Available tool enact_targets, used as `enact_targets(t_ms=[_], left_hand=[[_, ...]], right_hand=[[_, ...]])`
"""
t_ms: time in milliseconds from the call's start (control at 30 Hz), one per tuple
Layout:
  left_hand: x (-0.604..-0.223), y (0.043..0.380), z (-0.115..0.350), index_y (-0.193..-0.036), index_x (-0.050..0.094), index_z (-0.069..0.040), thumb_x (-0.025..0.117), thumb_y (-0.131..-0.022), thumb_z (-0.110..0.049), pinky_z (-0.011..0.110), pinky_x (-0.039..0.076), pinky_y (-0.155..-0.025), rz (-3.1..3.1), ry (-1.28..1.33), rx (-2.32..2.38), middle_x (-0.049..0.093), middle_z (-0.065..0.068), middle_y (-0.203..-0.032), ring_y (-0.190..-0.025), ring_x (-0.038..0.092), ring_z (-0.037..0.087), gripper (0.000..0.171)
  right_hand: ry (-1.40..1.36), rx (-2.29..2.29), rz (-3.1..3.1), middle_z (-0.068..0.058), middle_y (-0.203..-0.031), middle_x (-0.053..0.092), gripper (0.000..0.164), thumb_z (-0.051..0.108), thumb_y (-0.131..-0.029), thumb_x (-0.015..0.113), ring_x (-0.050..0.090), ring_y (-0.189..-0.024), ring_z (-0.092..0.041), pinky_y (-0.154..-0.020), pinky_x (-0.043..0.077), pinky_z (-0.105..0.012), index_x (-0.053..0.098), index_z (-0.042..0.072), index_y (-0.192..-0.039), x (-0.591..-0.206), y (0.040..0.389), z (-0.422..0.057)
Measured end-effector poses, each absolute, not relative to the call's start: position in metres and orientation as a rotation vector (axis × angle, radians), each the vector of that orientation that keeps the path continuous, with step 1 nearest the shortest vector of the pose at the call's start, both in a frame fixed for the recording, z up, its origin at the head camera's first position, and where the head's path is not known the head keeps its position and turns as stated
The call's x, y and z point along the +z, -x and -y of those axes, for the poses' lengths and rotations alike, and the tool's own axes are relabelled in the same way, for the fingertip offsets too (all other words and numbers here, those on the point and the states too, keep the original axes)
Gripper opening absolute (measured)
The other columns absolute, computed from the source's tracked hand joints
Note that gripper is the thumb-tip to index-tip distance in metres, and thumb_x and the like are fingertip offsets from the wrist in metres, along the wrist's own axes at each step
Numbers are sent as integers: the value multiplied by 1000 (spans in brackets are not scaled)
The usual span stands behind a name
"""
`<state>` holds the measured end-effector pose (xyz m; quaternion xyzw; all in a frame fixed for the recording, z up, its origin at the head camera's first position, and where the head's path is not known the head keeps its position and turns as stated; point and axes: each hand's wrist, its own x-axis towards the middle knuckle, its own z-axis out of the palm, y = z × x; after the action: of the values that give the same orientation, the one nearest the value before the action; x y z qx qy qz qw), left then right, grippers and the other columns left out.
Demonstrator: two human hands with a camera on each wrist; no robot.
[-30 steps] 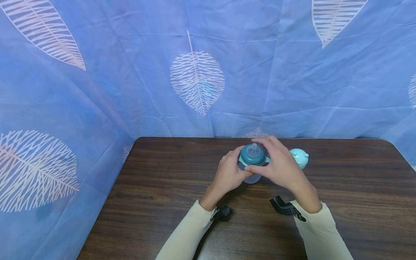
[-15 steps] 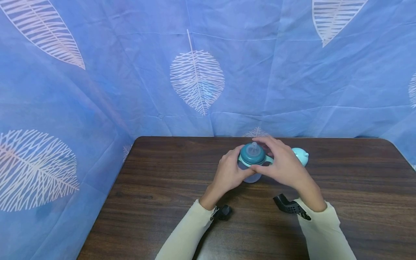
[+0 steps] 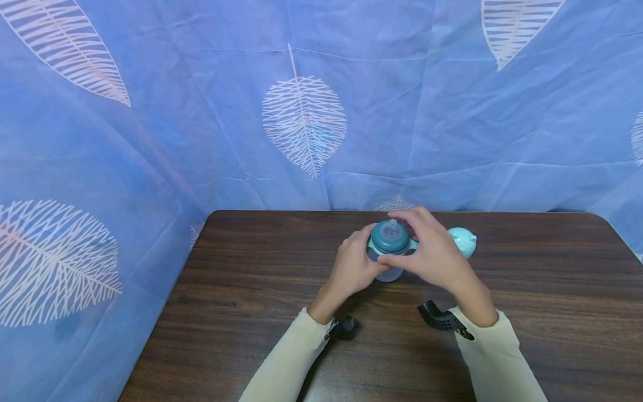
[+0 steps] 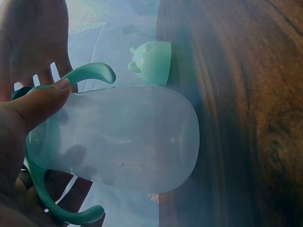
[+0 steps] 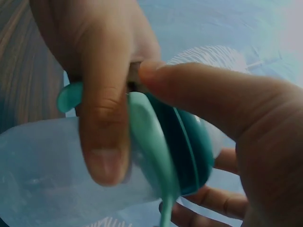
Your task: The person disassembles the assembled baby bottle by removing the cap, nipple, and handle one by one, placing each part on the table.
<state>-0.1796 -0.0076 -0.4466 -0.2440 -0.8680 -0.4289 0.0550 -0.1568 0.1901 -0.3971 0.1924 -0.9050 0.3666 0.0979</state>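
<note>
A baby bottle (image 4: 137, 137) with a clear body stands upright between the two hands, its teal collar (image 3: 390, 239) and clear nipple (image 3: 392, 224) on top. A mint-green ring with two curved handles (image 4: 75, 216) encircles its neck. My left hand (image 3: 350, 262) grips the upper body just under this ring, thumb across the near side. Around the collar curl the thumb and fingers of my right hand (image 3: 436, 250); in the right wrist view its thumb (image 5: 203, 90) lies at the collar's edge. A mint-green animal-shaped cap (image 3: 463, 242) with small ears rests on the table behind the right hand.
The dark wood-grain table (image 3: 241, 301) has its far edge just beyond the bottle. A blue cloth (image 3: 211, 111) with white leaf prints hangs behind and to the left. Black straps with wrist cameras (image 3: 345, 328) sit on both wrists.
My right hand shifted slightly right and loosened from the collar, then came back left around it. The left hand and the bottle stay nearly in place.
</note>
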Motion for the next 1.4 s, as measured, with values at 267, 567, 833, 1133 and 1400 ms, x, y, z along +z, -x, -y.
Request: enact_targets(t_ms=[267, 567, 833, 1133, 1400], left_hand=[[-447, 179, 8, -154, 60, -4, 91, -93, -29, 41, 60, -99, 2632, 746, -1289, 73, 12, -136, -122, 71, 26, 72], [-448, 181, 7, -155, 59, -3, 91, -94, -32, 44, 59, -101, 2608, 774, -1295, 72, 13, -138, -124, 70, 29, 75], [-447, 182, 6, -153, 60, -3, 92, -93, -28, 45, 59, -99, 2615, 754, -1290, 73, 12, -135, -121, 71, 29, 72], [-446, 181, 6, -152, 62, -3, 92, -93, -26, 42, 60, -98, 2627, 735, -1292, 73, 12, -134, -120, 71, 28, 70], [-446, 181, 6, -153, 61, -3, 93, -92, -28, 42, 59, -101, 2639, 728, -1278, 72, 12, -137, -124, 70, 27, 74]], right_hand=[[-537, 1044, 2655, -19, -131, 63, 78, 27, -83, 99, 66, -110, -37, -92, 57, -61, 63, 4, -148, -397, 156, -187], [-638, 1146, 2698, -20, -148, 64, 75, 13, -87, 91, 63, -125, -46, -95, 57, -67, 58, 8, -154, -391, 157, -197], [-594, 1113, 2674, -19, -136, 60, 84, 25, -83, 100, 64, -118, -39, -97, 55, -64, 59, 6, -153, -397, 160, -190], [-500, 1027, 2672, -23, -136, 61, 84, 33, -83, 100, 61, -120, -45, -99, 51, -66, 60, 3, -151, -400, 159, -184], [-566, 1045, 2677, -21, -143, 63, 79, 26, -86, 96, 61, -122, -45, -95, 52, -68, 59, 5, -152, -396, 159, -188]])
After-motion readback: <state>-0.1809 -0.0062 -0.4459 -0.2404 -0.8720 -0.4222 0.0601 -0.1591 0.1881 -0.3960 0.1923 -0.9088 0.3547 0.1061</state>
